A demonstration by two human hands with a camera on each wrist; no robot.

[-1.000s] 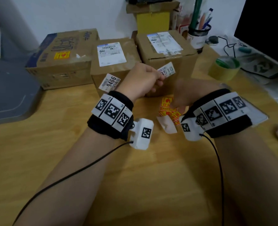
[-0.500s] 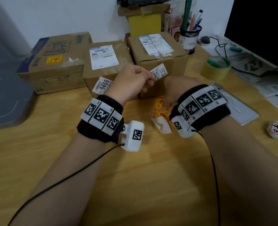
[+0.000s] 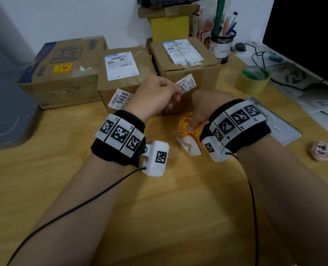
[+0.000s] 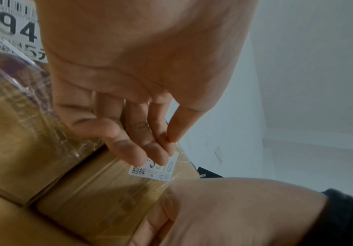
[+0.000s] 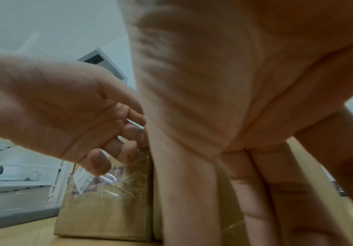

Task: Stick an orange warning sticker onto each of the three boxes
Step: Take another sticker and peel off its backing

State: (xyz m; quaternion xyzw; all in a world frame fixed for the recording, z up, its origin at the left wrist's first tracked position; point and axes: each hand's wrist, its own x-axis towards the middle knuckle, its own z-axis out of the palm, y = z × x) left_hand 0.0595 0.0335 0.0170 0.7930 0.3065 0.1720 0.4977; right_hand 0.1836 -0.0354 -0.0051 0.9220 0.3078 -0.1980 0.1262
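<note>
Three cardboard boxes stand in a row at the back of the table. The left box [image 3: 63, 73] carries an orange warning sticker [image 3: 62, 68] on its top. The middle box [image 3: 124, 73] and the right box [image 3: 186, 60] show only white labels. A loose pile of orange stickers [image 3: 186, 122] lies in front of the right box, with a curled white backing paper [image 3: 189, 146] beside it. My right hand [image 3: 193, 125] reaches down, its fingers [image 5: 255, 199] straight and its thumb on the pile. My left hand [image 3: 175, 93] hovers before the right box, fingers [image 4: 141, 146] loosely curled, nothing visible in them.
A roll of yellow tape [image 3: 254, 79], a pen holder [image 3: 222, 45] and a dark monitor [image 3: 309, 35] stand on the right. A silver flat device [image 3: 282, 129] and a small round token [image 3: 319, 150] lie near my right wrist. A grey object [image 3: 5, 112] sits at the left.
My right hand has dropped forward onto the sticker pile. The left hand stays in about the same place in front of the right box.
</note>
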